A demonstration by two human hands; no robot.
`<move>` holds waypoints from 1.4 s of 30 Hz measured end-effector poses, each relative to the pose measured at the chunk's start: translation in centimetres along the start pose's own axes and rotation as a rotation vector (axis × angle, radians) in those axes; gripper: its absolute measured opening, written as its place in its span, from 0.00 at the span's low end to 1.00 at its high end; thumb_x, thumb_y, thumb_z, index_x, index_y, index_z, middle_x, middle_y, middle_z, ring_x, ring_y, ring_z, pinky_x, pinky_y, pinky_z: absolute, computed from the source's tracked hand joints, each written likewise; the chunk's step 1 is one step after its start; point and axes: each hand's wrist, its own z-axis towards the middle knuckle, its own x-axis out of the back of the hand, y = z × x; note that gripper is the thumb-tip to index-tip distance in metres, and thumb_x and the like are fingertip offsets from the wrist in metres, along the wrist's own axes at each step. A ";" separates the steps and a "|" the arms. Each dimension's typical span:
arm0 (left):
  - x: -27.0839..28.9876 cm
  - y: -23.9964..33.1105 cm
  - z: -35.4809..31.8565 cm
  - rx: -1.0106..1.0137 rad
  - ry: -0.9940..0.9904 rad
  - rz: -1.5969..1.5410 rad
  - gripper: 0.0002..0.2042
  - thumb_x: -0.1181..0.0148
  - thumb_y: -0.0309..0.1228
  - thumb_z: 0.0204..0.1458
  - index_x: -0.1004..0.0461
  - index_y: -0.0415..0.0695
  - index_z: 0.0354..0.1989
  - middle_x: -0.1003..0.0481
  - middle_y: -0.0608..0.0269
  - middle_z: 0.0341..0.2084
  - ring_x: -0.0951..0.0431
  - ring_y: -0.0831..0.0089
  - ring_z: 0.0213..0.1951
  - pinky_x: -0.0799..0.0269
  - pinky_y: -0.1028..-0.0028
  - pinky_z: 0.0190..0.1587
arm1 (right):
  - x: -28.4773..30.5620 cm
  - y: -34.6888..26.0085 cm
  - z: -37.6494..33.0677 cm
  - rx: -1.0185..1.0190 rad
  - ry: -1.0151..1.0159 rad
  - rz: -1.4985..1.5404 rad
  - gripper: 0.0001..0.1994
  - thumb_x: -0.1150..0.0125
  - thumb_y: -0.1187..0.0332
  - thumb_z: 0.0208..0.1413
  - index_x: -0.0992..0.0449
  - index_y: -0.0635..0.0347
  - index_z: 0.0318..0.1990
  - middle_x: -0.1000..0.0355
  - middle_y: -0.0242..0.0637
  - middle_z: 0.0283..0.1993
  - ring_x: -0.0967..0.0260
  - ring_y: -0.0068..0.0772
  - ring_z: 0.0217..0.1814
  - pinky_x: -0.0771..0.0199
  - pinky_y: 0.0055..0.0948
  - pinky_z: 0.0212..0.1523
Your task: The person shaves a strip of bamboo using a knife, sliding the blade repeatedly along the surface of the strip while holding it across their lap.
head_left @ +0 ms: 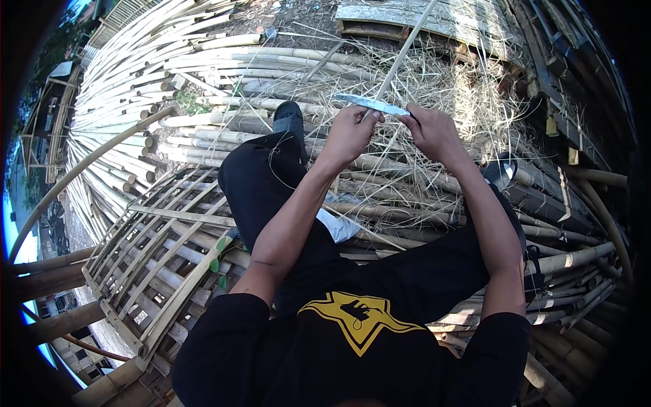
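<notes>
head view | left hand (350,132) and right hand (430,130) both closed around knife blade (372,104), thin bamboo strip (405,49) under it | strip axis runs 7-to-1 o'clock, tip away at 1 | looks mid-shave: shavings (434,81) heaped at 12, strip uncut

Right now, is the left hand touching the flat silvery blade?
Touching. The head view shows the left hand closing its fingers around the flat silvery blade, with no gap.

bamboo lattice (159,258) left of legs | knife (371,104) between hands, above straw (434,88)
</notes>
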 end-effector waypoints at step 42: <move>2.2 3.7 -1.4 -0.088 0.230 0.721 0.24 0.37 0.49 0.48 0.25 0.38 0.40 0.25 0.53 0.22 0.23 0.60 0.26 0.31 0.63 0.29 | 7.5 2.5 -0.3 -0.323 0.144 -0.081 0.15 0.35 0.56 0.50 0.20 0.59 0.34 0.30 0.41 0.16 0.35 0.34 0.17 0.39 0.35 0.22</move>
